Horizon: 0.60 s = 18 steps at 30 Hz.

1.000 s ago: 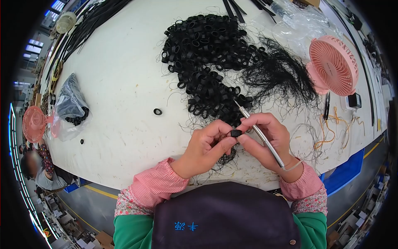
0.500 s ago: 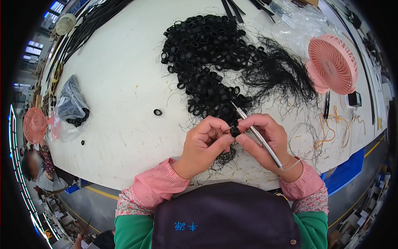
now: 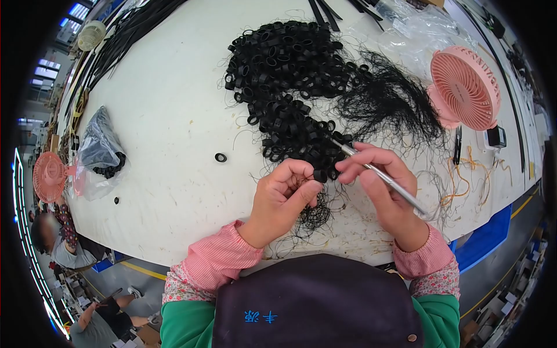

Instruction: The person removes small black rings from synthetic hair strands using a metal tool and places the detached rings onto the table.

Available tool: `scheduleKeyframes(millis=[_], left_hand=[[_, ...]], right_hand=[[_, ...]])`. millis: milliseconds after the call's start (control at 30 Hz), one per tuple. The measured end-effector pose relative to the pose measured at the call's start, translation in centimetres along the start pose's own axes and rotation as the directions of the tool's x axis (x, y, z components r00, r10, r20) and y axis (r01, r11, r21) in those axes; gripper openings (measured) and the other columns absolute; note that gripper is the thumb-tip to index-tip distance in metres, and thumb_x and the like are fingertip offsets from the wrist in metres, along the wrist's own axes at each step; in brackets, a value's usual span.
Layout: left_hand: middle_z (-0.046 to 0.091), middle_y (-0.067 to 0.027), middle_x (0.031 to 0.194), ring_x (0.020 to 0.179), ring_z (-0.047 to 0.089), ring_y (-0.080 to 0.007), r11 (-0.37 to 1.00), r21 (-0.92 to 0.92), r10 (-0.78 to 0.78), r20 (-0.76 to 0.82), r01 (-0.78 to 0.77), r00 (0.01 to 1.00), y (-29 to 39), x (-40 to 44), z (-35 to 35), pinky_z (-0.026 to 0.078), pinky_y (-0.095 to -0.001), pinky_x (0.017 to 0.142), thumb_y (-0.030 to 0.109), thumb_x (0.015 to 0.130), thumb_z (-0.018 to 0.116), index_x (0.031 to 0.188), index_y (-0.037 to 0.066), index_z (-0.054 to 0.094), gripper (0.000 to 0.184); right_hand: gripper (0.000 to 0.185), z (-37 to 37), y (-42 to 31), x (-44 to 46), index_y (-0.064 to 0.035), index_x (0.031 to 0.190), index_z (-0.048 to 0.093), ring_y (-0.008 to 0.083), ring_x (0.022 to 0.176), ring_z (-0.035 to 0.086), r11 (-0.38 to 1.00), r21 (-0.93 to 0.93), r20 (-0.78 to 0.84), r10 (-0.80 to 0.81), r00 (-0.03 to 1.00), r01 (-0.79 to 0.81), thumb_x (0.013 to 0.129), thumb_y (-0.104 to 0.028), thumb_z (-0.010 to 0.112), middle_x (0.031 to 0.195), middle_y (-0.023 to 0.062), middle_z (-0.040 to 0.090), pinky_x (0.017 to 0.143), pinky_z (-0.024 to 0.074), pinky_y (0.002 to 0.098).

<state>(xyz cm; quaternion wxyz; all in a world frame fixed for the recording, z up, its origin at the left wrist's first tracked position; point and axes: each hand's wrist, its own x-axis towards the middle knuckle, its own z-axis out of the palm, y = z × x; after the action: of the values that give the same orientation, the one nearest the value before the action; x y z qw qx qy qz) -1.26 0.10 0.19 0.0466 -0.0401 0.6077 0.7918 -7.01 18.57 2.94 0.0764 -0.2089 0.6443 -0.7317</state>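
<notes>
Between thumb and forefinger, my left hand (image 3: 285, 194) pinches a small black ring (image 3: 319, 176) with thin thread at it. My right hand (image 3: 387, 188) is a short way to the right, apart from the ring, its fingers curled round a slim silver metal pen-shaped tool (image 3: 394, 185). The tool's thin tip points up and left toward a large pile of black rings (image 3: 284, 64) just beyond both hands. A tangle of loose black thread (image 3: 315, 216) lies on the table beneath my left hand.
A bundle of black threads (image 3: 394, 104) and a pink fan (image 3: 464, 87) stand right of the pile. One loose ring (image 3: 220, 157) lies left, near a plastic bag (image 3: 101, 142) of black pieces. Orange string (image 3: 461, 180) lies right. Other people (image 3: 58, 235) are at far left.
My right hand has let go of the ring and moved right with the tool. My left hand keeps the ring, shifted slightly left. Another person has come into view at lower left.
</notes>
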Motion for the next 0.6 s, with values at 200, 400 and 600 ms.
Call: scheduleKeyframes(millis=[200, 400, 600], left_hand=[[0.058, 0.0008, 0.078, 0.066, 0.056, -0.0029, 1.000, 0.004, -0.007, -0.006, 0.007, 1.000, 0.1, 0.0, 0.0, 0.042, -0.0166, 0.058, 0.003, 0.092, 0.061, 0.101, 0.002, 0.053, 0.012], [0.059, 0.0007, 0.079, 0.066, 0.055, -0.0024, 1.000, -0.005, -0.002, 0.028, 0.002, 1.000, -0.1, 0.0, 0.0, 0.043, -0.0166, 0.058, 0.003, 0.092, 0.061, 0.101, 0.001, 0.053, 0.012], [0.059, 0.0005, 0.080, 0.066, 0.055, -0.0024, 1.000, -0.004, -0.019, 0.046, 0.019, 0.999, -0.1, -0.1, 0.0, 0.043, -0.0168, 0.058, 0.003, 0.092, 0.060, 0.101, 0.001, 0.053, 0.012]], right_hand=[[0.019, -1.9, 0.5, 0.4, -0.0035, 0.100, 0.061, 0.0110, 0.074, 0.065, 0.997, -0.019, 0.205, -0.063, 0.977, 0.068, 0.098, -0.018, 0.048, 0.064, 0.0005, 0.062, 0.110, 0.0246, 0.0451], [0.020, -1.6, 0.4, 0.4, -0.0034, 0.099, 0.061, 0.0113, 0.074, 0.064, 0.998, -0.013, 0.205, -0.050, 0.978, 0.053, 0.099, -0.019, 0.049, 0.064, 0.0004, 0.062, 0.108, 0.0267, 0.0440], [0.020, -1.5, 0.5, 0.3, -0.0030, 0.100, 0.061, 0.0114, 0.073, 0.064, 0.999, -0.002, 0.196, -0.052, 0.979, 0.053, 0.099, -0.019, 0.048, 0.066, 0.0010, 0.062, 0.108, 0.0275, 0.0431]])
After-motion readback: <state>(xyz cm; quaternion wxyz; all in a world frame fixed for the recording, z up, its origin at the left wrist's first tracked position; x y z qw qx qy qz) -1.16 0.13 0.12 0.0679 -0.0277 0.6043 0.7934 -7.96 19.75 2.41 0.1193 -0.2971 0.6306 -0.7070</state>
